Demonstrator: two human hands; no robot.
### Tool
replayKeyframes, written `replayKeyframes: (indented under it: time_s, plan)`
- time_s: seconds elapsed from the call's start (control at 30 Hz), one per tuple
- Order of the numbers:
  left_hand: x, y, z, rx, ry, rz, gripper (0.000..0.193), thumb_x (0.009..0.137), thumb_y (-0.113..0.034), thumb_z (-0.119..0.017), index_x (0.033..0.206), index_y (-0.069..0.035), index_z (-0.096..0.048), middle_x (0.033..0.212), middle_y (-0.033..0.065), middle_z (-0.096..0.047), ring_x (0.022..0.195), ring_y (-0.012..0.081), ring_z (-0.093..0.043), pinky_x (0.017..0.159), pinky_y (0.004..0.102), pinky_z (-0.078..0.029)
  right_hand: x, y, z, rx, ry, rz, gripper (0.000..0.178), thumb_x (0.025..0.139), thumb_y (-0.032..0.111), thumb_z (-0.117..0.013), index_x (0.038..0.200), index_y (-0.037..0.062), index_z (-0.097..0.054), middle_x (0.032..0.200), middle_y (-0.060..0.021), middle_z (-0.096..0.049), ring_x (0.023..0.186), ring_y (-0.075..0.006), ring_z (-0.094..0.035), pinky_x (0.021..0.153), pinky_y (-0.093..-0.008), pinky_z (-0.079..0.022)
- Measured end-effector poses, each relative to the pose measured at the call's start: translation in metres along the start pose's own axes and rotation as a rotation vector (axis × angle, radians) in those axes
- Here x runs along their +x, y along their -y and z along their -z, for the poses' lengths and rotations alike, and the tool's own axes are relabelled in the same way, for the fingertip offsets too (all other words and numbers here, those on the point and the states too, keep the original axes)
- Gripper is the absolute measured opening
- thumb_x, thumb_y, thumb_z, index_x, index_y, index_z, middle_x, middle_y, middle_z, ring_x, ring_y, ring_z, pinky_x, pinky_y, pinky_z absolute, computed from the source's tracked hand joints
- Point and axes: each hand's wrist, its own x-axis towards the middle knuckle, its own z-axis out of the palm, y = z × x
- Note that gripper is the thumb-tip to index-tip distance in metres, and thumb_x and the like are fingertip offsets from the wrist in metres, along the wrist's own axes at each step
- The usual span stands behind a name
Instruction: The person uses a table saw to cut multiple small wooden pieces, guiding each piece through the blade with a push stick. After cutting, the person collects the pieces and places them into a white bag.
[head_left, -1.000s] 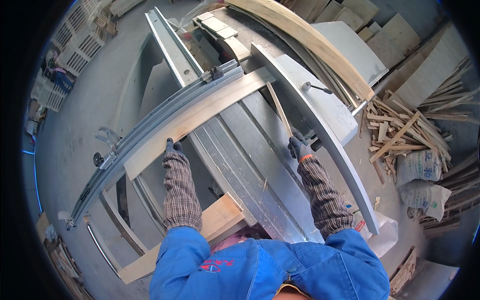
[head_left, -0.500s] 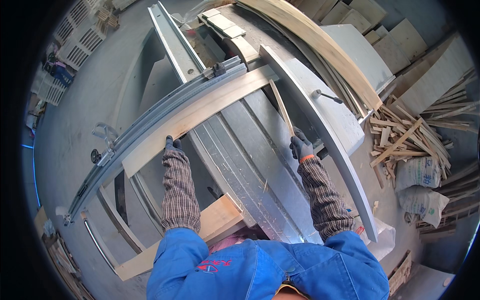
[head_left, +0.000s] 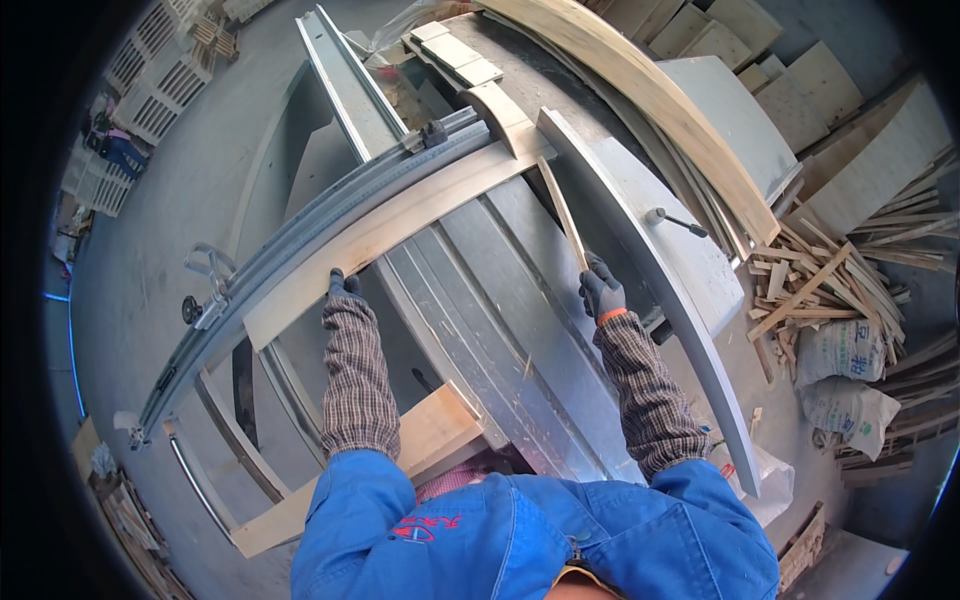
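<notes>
The board (head_left: 385, 228) already lies along the metal fence (head_left: 385, 187), its near edge gripped by the left hand (head_left: 345, 284); right of that fence, the right hand (head_left: 601, 289) clasps a thin stick (head_left: 562, 212) (what remains is unclear).

The stick (head_left: 562, 212) hides its near end inside the right hand (head_left: 603, 288)! How the left hand (head_left: 344, 285) meets the board (head_left: 390, 228) is too small to tell. The jacket (head_left: 445, 560), cut off below, covers part of the near plank (head_left: 445, 425); the top edge clips the beam (head_left: 660, 100).
</notes>
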Motion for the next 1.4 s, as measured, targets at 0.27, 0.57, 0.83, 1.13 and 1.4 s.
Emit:
replayKeyframes:
  time_s: [0.27,0.57,0.83,1.13,1.4]
  plan:
    - [0.020,-0.011,-0.009,-0.008,0.095,-0.079,0.044,0.084,-0.029,-0.083,0.116,-0.005,-0.063,0.110,0.0063,-0.060,0.096,0.0188,-0.061,0.080,0.0227,-0.057,0.006,0.009,-0.016,-0.008,0.025,-0.019,0.056,0.087,0.017,-0.059,0.143,0.0195,-0.055,0.068,-0.0023,-0.056,0.049,-0.0108,-0.047,0.044,-0.0273,-0.036]
    - [-0.119,0.049,-0.097,0.329,-0.027,-0.021,0.038,0.084,-0.023,-0.082,0.113,-0.005,-0.064,0.104,0.0077,-0.064,0.091,0.0191,-0.063,0.077,0.0227,-0.060,0.062,0.044,-0.037,-0.007,-0.057,-0.014,0.054,0.088,0.020,-0.059,0.142,0.0237,-0.056,0.064,-0.0023,-0.054,0.044,-0.0111,-0.042,0.040,-0.0284,-0.033]
    - [-0.029,-0.030,-0.023,0.095,0.125,-0.085,0.041,0.087,-0.023,-0.080,0.118,-0.004,-0.063,0.107,0.0075,-0.062,0.092,0.0182,-0.061,0.081,0.0225,-0.058,0.002,0.016,-0.020,-0.021,0.032,0.031,0.055,0.088,0.017,-0.061,0.143,0.0191,-0.056,0.077,-0.0003,-0.061,0.057,-0.0079,-0.051,0.049,-0.0249,-0.040]
    - [-0.012,-0.016,-0.003,0.057,0.182,-0.089,0.041,0.088,-0.022,-0.079,0.119,-0.003,-0.062,0.111,0.0082,-0.062,0.096,0.0194,-0.061,0.084,0.0223,-0.058,-0.046,-0.027,0.018,-0.110,-0.016,-0.068,0.056,0.091,0.017,-0.061,0.146,0.0159,-0.053,0.100,-0.0035,-0.068,0.081,-0.0116,-0.061,0.073,-0.0258,-0.048]
    - [-0.031,0.000,-0.001,0.124,0.114,-0.122,0.043,0.086,-0.024,-0.081,0.119,-0.005,-0.063,0.109,0.0071,-0.062,0.095,0.0184,-0.061,0.081,0.0212,-0.058,-0.044,-0.056,0.022,-0.181,0.145,0.249,0.054,0.090,0.016,-0.064,0.143,0.0064,-0.054,0.147,-0.0104,-0.053,0.139,-0.0207,-0.045,0.114,-0.0290,-0.033]
